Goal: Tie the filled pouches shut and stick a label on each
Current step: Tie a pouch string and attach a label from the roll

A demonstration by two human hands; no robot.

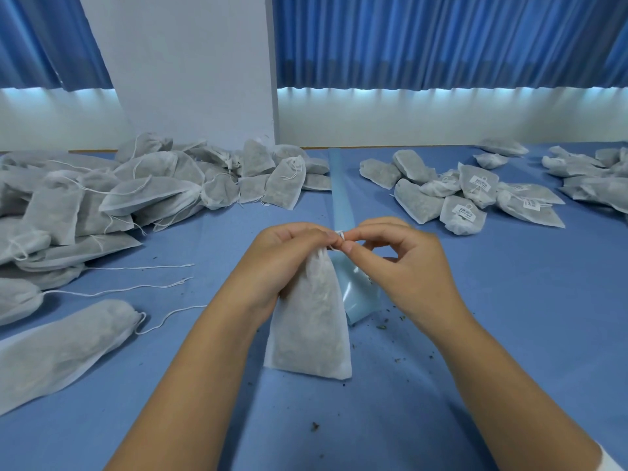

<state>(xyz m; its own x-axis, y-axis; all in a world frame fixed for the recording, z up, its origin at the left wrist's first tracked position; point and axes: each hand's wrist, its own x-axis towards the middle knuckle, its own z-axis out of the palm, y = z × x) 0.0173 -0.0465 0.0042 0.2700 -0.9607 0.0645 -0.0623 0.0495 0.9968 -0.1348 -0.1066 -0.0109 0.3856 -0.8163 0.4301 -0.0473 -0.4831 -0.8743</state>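
Left, a heap of filled pouches (136, 192) lies on the table (509, 334). Centre, the left hand (282, 263) curls its fingers round the neck of an upright pouch (312, 328) (base resting on the table), while the right hand (407, 270) pinches the string (339, 236) at its mouth between thumb and forefinger. Right, labelled pouches (465, 198) lie piled.

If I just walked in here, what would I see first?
Right in the middle, the left hand grips a filled white pouch by its neck, while the right hand pinches its string. A big heap of unlabelled pouches lies to the left, and fewer labelled pouches sit at the back right.
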